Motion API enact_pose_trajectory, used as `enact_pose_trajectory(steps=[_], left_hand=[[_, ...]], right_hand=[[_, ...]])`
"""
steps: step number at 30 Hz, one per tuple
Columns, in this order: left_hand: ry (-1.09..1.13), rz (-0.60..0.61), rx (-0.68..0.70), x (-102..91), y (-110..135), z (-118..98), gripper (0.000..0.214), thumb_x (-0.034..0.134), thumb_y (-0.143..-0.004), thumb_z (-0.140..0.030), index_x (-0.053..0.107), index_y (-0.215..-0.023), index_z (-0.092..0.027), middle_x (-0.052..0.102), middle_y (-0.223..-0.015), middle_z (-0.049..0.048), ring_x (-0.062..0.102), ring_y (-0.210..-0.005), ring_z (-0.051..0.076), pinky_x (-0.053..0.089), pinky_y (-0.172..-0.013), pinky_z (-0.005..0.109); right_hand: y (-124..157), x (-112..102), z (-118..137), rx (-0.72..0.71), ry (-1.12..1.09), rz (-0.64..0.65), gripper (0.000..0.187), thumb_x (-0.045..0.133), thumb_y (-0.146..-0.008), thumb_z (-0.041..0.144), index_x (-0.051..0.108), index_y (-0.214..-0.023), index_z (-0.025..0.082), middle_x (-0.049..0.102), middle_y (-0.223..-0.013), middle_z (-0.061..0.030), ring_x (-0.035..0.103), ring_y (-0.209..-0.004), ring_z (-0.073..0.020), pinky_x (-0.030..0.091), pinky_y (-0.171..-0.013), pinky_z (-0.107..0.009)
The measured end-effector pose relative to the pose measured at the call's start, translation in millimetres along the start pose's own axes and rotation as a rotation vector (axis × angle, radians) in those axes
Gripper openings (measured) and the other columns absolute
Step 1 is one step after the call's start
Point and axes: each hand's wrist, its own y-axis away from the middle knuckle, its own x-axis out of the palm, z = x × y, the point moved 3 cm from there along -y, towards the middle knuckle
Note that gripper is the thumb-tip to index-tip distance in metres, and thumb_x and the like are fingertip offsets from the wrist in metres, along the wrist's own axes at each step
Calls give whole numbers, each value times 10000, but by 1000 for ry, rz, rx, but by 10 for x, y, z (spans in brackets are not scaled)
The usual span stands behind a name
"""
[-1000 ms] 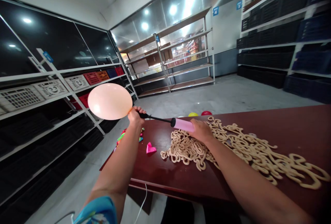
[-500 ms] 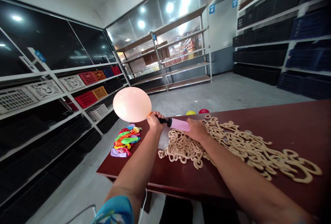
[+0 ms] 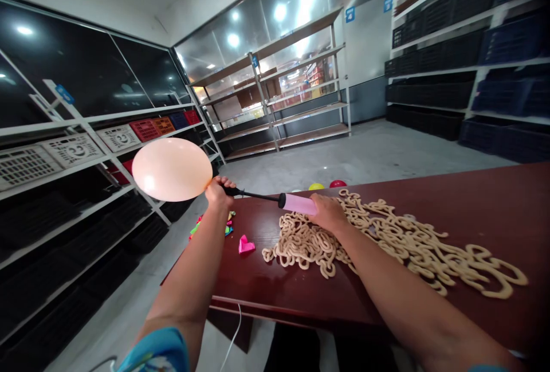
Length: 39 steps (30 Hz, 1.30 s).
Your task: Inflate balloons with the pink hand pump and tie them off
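Flanking the left hand [image 3: 220, 190]: balloon [image 3: 172, 169] leftward; pump [image 3: 299, 204] rightward.

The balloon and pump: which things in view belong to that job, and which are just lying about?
Part of the job:
pale inflated balloon, at the left hand
pump, gripped by left hand and right hand
limp pink balloon and half-hidden coloured pile, probably spares

Apparently just lying about:
tangled beige cords on the table
crates on the shelves

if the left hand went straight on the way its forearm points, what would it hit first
Most likely the back shelving: beyond the pump it grips, the left hand seems to face open space over the floor, though depth is unclear.
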Motion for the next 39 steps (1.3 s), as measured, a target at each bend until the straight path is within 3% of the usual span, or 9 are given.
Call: enact_pose_trajectory(steps=[4,13,17,22,28,31,34,39], left_hand=[[18,2,30,-20,-12,15,143,369,-684,-54,320,-635,-179,289,-532,-52,284,-380,52,252,-409,194],[50,-12,-112,94,308,886,158,400,-658,-61,309,-619,-184,299,-518,-50,309,-382,58,260,-418,202],[61,-17,-141,104,391,1079,162,403,-650,-52,317,-617,-185,310,-523,-46,332,-391,63,281,-428,213],[46,-34,-144,66,277,882,157,384,-652,-56,310,-611,-187,301,-513,-47,322,-381,70,282,-425,222],[24,-72,-40,-78,27,181,157,365,-641,-35,315,-620,-182,289,-515,-49,298,-370,65,259,-411,210],[29,-46,3,-122,-46,-57,163,352,-638,-21,323,-630,-181,286,-519,-49,286,-368,62,248,-405,206],[42,-48,31,-124,-42,-32,158,363,-645,-26,326,-632,-179,289,-521,-51,283,-371,56,245,-405,198],[77,-34,-40,-37,129,475,156,376,-643,-41,312,-619,-181,279,-509,-55,286,-371,59,240,-407,196]], right_hand=[[2,18,-5,25,64,10,263,605,-678,317,519,-886,181,623,-850,-68,571,-817,-218,328,-715,-313],[17,82,49,-12,90,29,301,628,-663,355,495,-872,184,624,-822,-71,580,-807,-226,311,-702,-308],[16,122,51,-29,80,33,293,620,-670,360,494,-866,183,629,-861,-73,582,-812,-222,310,-708,-310],[12,99,32,-47,65,11,257,600,-672,326,502,-868,191,632,-843,-55,581,-815,-215,308,-700,-306],[9,72,-12,-31,47,-26,263,599,-644,301,517,-872,199,629,-821,-49,580,-774,-215,314,-659,-304],[5,75,-14,-16,44,-14,268,604,-641,310,516,-869,202,627,-803,-44,583,-765,-218,317,-662,-305],[6,69,-9,1,43,18,299,625,-635,332,510,-877,197,627,-822,-52,583,-783,-220,320,-675,-305],[20,51,14,10,81,42,318,644,-642,343,497,-877,187,623,-842,-62,578,-814,-215,312,-684,-297]])
